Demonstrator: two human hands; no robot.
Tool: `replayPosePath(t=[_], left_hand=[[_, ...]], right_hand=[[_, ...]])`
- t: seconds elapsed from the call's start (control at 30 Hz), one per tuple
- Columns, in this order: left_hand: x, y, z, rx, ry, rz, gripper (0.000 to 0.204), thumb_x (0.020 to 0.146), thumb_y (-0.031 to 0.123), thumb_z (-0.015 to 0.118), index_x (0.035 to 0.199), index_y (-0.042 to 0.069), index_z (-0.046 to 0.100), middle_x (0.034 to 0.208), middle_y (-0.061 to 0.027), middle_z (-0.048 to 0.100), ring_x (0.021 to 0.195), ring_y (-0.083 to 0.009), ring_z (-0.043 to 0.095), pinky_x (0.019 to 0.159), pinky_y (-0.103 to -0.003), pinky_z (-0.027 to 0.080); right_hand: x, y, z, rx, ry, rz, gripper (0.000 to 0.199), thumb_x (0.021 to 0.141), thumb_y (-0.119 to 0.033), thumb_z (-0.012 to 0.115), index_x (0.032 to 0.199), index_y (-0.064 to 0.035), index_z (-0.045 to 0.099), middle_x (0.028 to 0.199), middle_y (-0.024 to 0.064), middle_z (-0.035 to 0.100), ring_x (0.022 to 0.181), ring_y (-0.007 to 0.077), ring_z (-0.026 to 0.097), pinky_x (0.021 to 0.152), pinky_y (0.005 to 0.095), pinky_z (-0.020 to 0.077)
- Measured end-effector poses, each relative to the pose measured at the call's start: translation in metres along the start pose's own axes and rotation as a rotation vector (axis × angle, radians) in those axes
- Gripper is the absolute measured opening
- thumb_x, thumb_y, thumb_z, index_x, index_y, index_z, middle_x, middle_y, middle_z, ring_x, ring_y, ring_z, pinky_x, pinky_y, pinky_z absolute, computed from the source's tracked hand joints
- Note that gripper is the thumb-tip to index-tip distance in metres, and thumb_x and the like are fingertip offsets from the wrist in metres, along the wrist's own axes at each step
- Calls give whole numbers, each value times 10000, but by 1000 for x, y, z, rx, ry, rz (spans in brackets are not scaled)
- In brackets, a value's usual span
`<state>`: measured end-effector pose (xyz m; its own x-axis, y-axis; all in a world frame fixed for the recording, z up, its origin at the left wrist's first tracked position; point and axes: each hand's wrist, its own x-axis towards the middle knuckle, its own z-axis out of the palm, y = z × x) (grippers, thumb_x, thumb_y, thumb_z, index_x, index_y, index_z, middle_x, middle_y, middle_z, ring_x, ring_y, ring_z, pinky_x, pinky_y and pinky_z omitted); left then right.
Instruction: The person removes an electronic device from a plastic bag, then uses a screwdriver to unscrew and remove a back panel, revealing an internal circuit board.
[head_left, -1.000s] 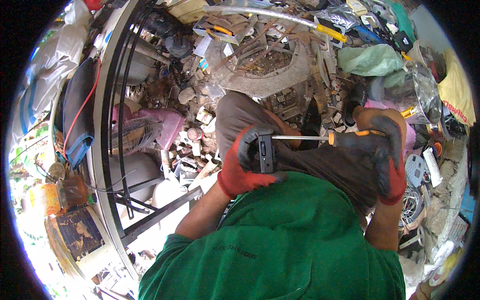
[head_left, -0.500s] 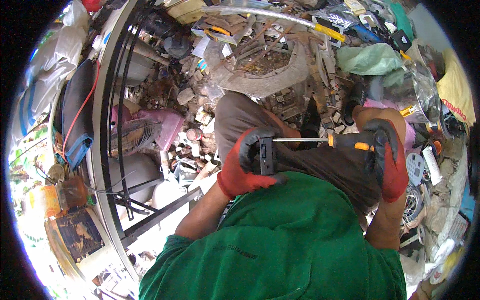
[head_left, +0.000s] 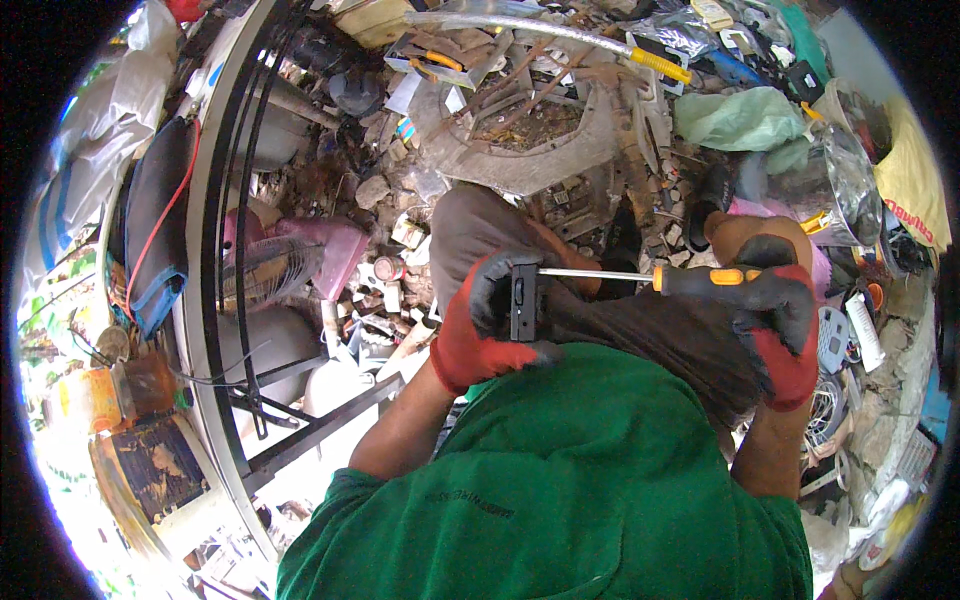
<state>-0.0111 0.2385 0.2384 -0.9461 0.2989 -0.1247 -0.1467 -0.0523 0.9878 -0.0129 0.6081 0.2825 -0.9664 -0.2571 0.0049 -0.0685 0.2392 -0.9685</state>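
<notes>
Both my hands wear red gloves with dark grey palms and fingers. My left hand (head_left: 482, 325) is closed round a small black rectangular plastic part (head_left: 523, 303), held upright above my lap. In my right hand (head_left: 781, 325) is a screwdriver (head_left: 705, 281) with a black and yellow handle. Its thin metal shaft (head_left: 598, 274) points left, and the tip meets the upper end of the black part. I cannot make out any screw or slot at the tip. My right fingers wrap the rear of the handle and hide its end.
A black metal frame (head_left: 320, 430) stands close at my left, beside a fan guard (head_left: 262, 272) and pink plastic (head_left: 335, 255). Ahead lie rubble, a stone-like slab with an opening (head_left: 545, 172) and a yellow-ended tube (head_left: 660, 65). Plastic bags (head_left: 740, 118) and scrap lie at the right.
The black part has shifted slightly left and turned in my left hand. My right hand has turned round the screwdriver's handle, with its fingers now further over the top.
</notes>
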Motion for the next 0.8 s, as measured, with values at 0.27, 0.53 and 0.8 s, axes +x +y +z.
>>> replayPosePath(t=[0.27,0.53,0.8], left_hand=[[2,2,2,-165,-24,-98,1045,505,344,955,1351,54,414,1139,-18,561,995,-126,543,871,-300,466],[8,-12,10,-561,45,-81,990,700,704,655,1409,76,371,1236,-83,544,1103,-214,549,914,-396,484],[21,-6,5,-1032,5,-89,888,810,756,445,1411,105,384,1221,-82,552,1092,-265,556,929,-480,482]], right_hand=[[8,-22,18,-106,256,20,466,840,-51,519,1303,-15,481,1273,174,526,1206,295,489,1042,374,353],[26,-35,26,-134,34,-400,416,752,55,521,1164,-6,514,1146,126,501,954,202,569,844,329,468],[20,-44,39,-214,111,-570,455,768,-20,566,1215,-18,482,1194,148,493,1077,258,528,935,379,423]])
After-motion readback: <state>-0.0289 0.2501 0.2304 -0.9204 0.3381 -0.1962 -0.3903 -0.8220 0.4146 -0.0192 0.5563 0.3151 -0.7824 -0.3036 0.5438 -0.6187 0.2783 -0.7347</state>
